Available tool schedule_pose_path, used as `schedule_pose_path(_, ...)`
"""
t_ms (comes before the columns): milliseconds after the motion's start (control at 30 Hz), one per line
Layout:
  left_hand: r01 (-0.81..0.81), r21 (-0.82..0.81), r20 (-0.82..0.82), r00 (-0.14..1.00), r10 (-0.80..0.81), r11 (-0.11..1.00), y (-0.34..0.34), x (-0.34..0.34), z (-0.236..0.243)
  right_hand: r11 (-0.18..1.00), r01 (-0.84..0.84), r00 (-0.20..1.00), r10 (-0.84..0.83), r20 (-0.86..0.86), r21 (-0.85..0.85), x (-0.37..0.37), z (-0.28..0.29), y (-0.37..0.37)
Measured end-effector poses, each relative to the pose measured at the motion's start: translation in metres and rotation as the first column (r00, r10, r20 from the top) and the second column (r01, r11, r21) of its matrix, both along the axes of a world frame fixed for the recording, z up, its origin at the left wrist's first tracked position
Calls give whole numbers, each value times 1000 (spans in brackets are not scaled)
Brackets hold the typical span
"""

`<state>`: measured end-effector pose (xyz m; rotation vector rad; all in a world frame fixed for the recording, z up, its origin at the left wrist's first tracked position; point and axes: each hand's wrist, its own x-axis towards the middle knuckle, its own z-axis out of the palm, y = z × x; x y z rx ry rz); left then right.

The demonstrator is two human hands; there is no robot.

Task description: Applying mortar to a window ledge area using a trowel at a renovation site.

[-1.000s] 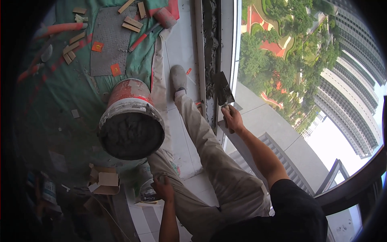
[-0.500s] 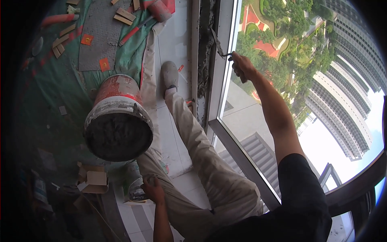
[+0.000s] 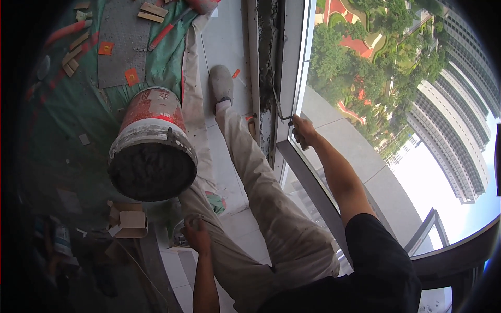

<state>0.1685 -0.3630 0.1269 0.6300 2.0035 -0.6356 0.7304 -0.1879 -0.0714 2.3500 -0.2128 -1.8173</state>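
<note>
My right hand [image 3: 302, 131] is closed round the handle of a trowel [image 3: 277, 104]. The narrow blade points away from me, at the edge of a long gap [image 3: 267, 62] smeared with dark grey mortar beside the window frame [image 3: 290, 62]. Low in front of my body, my left hand [image 3: 197, 233] rests by my trouser leg, fingers curled in; whether anything is inside them is hidden. Left of my legs, a red and white bucket [image 3: 154, 116] has its mouth toward me, with dark grey paste [image 3: 154, 172] inside.
A green sheet [image 3: 68, 125] covers the floor at left, bearing a grey board [image 3: 122, 41], wood strips [image 3: 152, 11] and a red-handled tool [image 3: 169, 32]. Nearer lies an open cardboard box [image 3: 130, 219]. Window glass [image 3: 339, 68] at right shows trees and high-rises far below.
My right hand has drawn the trowel back toward me along the gap, staying shut on it. The view has shifted slightly; my left hand stays by the leg.
</note>
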Motion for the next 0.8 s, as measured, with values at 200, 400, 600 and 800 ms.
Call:
schedule_pose_path(200, -4, -26, -6, 1000, 4, 1000, 1, -6, 0, 994, 108, 991, -108, 79, 11, -45, 85, -34)
schedule_pose_path(400, -4, 28, -79, 997, 6, 1000, 1, -13, 8, 856, -248, 886, 389, -251, 453, -138, 206, 79)
schedule_pose_path(600, -56, 96, -69, 996, 62, 994, -16, -30, 16, 304, -600, 346, 933, -103, 740, -286, 272, 141)
schedule_pose_path(800, -159, 217, -12, 986, 165, 963, -39, -58, 17, -399, -695, -166, 898, 407, 598, -381, 230, 125)
